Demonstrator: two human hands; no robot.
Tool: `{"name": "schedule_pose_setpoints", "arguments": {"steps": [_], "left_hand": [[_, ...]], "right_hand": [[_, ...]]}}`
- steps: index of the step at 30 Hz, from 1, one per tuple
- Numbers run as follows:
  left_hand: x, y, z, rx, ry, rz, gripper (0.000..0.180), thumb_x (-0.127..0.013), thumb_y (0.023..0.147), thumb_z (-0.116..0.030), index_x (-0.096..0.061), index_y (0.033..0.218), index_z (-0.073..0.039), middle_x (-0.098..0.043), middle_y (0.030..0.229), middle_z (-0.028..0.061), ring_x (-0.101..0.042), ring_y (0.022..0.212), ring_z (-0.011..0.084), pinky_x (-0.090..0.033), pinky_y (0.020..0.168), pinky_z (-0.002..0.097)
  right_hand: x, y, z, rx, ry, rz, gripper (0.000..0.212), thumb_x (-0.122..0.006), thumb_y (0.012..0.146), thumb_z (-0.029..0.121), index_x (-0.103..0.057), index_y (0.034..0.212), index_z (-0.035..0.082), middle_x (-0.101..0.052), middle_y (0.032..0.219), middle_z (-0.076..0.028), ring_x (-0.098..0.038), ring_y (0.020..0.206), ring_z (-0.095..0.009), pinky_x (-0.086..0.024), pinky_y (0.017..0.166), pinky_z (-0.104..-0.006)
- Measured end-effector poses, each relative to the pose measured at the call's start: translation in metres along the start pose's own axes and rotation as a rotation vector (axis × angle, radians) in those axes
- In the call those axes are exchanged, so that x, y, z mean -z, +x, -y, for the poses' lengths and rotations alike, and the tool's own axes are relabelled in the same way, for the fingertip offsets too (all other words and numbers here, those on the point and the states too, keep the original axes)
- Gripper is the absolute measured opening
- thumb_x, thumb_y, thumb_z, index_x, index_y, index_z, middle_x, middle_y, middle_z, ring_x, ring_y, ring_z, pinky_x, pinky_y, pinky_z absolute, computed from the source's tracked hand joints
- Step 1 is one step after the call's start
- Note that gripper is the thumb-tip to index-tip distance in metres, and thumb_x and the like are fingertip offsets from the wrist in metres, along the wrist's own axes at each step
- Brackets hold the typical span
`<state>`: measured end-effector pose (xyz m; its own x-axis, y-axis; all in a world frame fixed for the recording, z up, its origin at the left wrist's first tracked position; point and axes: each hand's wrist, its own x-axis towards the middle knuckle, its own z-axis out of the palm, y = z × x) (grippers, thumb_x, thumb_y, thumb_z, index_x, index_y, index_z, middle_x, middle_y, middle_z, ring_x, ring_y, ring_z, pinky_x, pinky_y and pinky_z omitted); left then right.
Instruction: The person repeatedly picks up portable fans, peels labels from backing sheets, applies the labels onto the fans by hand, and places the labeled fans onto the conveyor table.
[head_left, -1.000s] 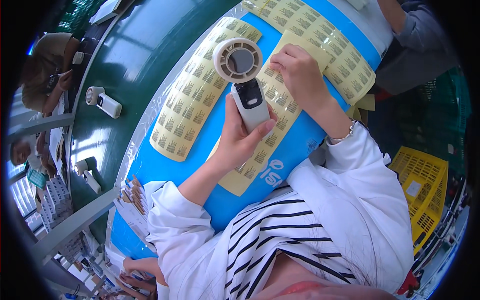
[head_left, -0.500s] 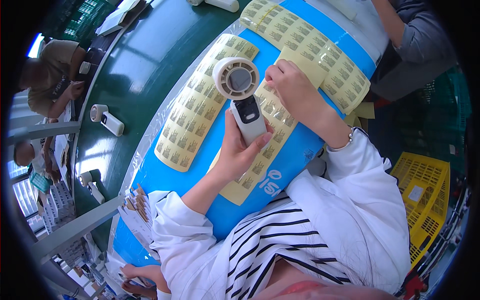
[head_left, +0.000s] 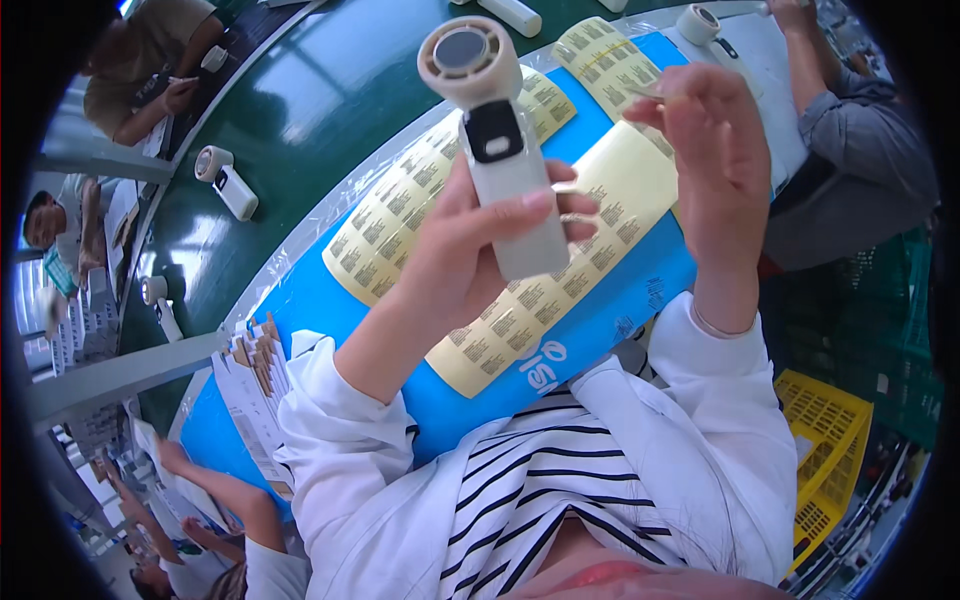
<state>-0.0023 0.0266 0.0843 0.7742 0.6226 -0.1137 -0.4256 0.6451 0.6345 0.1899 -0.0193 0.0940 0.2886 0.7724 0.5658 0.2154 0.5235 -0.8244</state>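
My left hand (head_left: 455, 235) grips a white handheld fan (head_left: 530, 235) by its handle, the round head pointing away from me and the dark panel facing up. Raised to the right of it, my right hand (head_left: 715, 150) pinches a small, thin label (head_left: 645, 94) between thumb and fingertip. Below both hands a yellow sheet of printed labels (head_left: 540, 305) lies on a blue surface (head_left: 650, 285); its far part is bare backing. A second label sheet (head_left: 375, 245) lies to the left, partly behind my left hand, and another (head_left: 605, 65) is farther off.
More handheld fans stand or lie on the green conveyor (head_left: 300, 110), one fan (head_left: 228, 185) at the left. Folded cardboard pieces (head_left: 250, 400) are stacked left of my arm. A yellow crate (head_left: 820, 430) sits low at the right. Co-workers are at the left and far right.
My left hand has lifted the fan upward and closer. My right hand has left the label sheet, moving right and up with a small label in its fingertips.
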Motion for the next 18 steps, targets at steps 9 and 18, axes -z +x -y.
{"name": "schedule_pose_setpoints", "arguments": {"steps": [9, 18], "left_hand": [[-0.025, -0.017, -0.033, -0.054, -0.43, 0.078, 0.033, -0.041, 0.098, -0.02, -0.037, 0.117, 0.007, -0.051, 0.113, 0.0216, -0.053, 0.108, 0.0319, -0.043, 0.096, 0.0423], [-0.037, -0.025, -0.029, -0.137, -0.514, -0.166, 0.031, -0.039, 0.098, -0.018, -0.036, 0.117, 0.006, -0.05, 0.114, 0.0243, -0.051, 0.11, 0.0333, -0.041, 0.099, 0.0431]], "right_hand": [[-0.048, -0.014, 0.054, 0.084, 0.09, 0.173, 0.014, -0.053, 0.092, 0.013, -0.048, 0.096, 0.0, -0.048, 0.078, -0.005, -0.041, 0.063, -0.007, -0.034, 0.057, -0.0209], [-0.061, -0.019, 0.047, 0.113, 0.047, 0.127, 0.017, -0.06, 0.089, 0.013, -0.051, 0.094, -0.001, -0.052, 0.083, -0.005, -0.041, 0.063, -0.005, -0.033, 0.055, -0.0174]]}}
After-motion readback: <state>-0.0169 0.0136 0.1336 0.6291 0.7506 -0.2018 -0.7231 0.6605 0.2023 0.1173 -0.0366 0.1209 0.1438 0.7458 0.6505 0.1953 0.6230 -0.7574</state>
